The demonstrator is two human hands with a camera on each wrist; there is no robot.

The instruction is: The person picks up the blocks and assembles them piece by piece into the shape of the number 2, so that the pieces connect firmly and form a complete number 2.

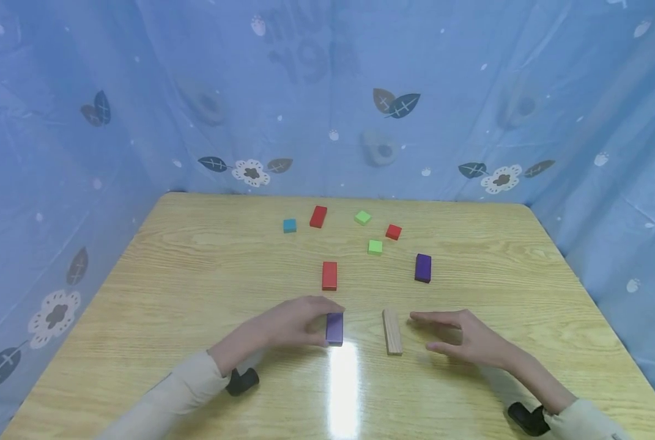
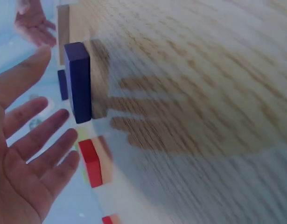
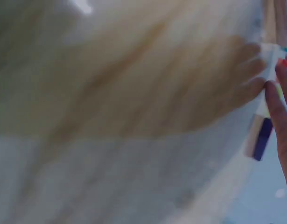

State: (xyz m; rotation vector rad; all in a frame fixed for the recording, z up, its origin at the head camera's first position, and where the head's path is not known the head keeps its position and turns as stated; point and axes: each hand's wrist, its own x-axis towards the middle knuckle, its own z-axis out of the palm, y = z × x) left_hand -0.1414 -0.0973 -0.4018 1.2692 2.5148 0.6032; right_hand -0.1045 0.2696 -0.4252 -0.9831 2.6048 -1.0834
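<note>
In the head view my left hand [image 1: 296,322] is around the near purple block [image 1: 334,329], thumb at its near end and fingers at its far end. The left wrist view shows this purple block [image 2: 79,84] on the table, with the fingers loosely spread and not curled round it; contact is hard to tell. My right hand [image 1: 473,343] hovers over the table with thumb and fingers apart, holding nothing. Just left of its fingertips lies a plain wooden block [image 1: 392,332]. Only part of the right hand [image 3: 284,126] enters the right wrist view.
Farther back lie a long red block [image 1: 329,276], a second purple block [image 1: 423,268], another red block [image 1: 318,216], a blue cube [image 1: 290,226], a small red block [image 1: 394,232] and two green ones [image 1: 375,247]. A blue patterned curtain [image 1: 327,122] borders the table's back and sides.
</note>
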